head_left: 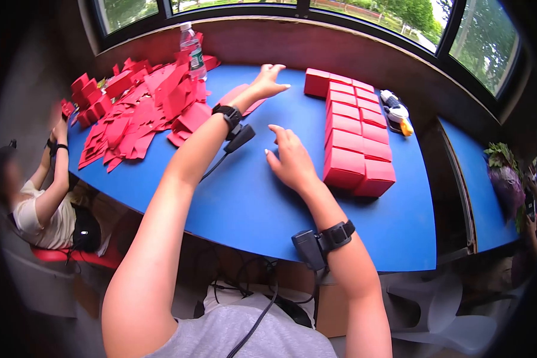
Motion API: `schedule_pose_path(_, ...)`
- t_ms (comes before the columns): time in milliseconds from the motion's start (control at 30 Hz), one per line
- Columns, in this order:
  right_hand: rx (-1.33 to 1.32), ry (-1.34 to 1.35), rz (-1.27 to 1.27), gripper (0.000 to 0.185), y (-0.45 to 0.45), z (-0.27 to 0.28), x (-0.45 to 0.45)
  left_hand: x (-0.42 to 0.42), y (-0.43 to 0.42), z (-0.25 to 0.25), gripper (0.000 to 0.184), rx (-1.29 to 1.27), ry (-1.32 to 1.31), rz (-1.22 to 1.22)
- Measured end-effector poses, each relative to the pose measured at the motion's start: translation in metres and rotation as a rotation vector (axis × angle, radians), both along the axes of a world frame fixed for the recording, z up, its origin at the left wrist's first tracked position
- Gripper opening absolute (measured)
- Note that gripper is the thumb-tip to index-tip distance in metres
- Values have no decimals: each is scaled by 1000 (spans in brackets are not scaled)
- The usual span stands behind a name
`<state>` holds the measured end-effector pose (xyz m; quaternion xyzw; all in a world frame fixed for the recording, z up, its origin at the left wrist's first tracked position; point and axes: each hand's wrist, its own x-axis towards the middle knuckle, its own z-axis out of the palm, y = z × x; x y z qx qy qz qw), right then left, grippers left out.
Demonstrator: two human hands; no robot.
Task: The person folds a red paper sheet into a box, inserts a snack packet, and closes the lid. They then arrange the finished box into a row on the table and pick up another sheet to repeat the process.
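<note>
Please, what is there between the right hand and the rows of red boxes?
The head view shows only bare blue table between right hand and boxes.

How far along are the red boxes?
Looks done: the block of formed red boxes lined up on the right side of the blue table.
In hand: nothing; left hand and right hand are both open and empty over the table.
Looks left: the heap of flat red pieces on the left side, probably unfolded blanks. They overlap too much to count.
</note>
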<state>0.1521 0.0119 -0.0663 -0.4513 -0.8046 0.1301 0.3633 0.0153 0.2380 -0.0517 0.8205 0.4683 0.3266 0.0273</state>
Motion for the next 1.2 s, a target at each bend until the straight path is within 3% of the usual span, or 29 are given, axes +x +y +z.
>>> schedule_pose_path(133,-33,-33,20,43,0,0,-2,-85,-51,30,50,29,14,499)
schedule_pose_path(200,-28,34,28,39,3,-4,-1,-115,-81,48,45,-165,98,666)
schedule_pose_path(267,-23,33,20,38,3,-4,1,-151,-92,49,47,-396,299,635)
schedule_pose_path(300,-62,23,17,37,3,-2,1,-164,-100,49,51,-499,394,503)
schedule_pose_path(333,-71,24,14,37,2,-4,2,-165,-106,41,51,-507,398,498)
schedule_pose_path(400,-73,27,9,36,4,-3,3,-169,-123,29,63,-361,455,534)
schedule_pose_path(467,-46,18,7,35,5,-4,4,-155,-139,30,96,-455,594,628)
schedule_pose_path(567,-40,26,6,31,5,-5,6,-153,-138,23,90,-472,550,592)
schedule_pose_path(667,-51,36,2,31,3,-4,6,-158,-129,22,59,-388,507,648)
schedule_pose_path(700,-48,35,11,31,3,-4,6,-160,-132,19,35,-245,399,667)
schedule_pose_path(733,-53,35,14,30,2,-4,7,-167,-130,21,35,-240,397,675)
schedule_pose_path(867,-55,32,24,28,1,-1,6,-211,-117,35,21,-21,-237,558)
schedule_pose_path(1000,-42,8,18,27,1,-2,5,-270,-104,57,22,-73,-330,900)
schedule_pose_path(1133,-62,-10,19,26,2,3,1,-338,-99,26,37,-163,0,1198)
schedule_pose_path(1200,-8,-105,5,25,-3,2,0,-372,-104,10,39,-237,-10,1181)
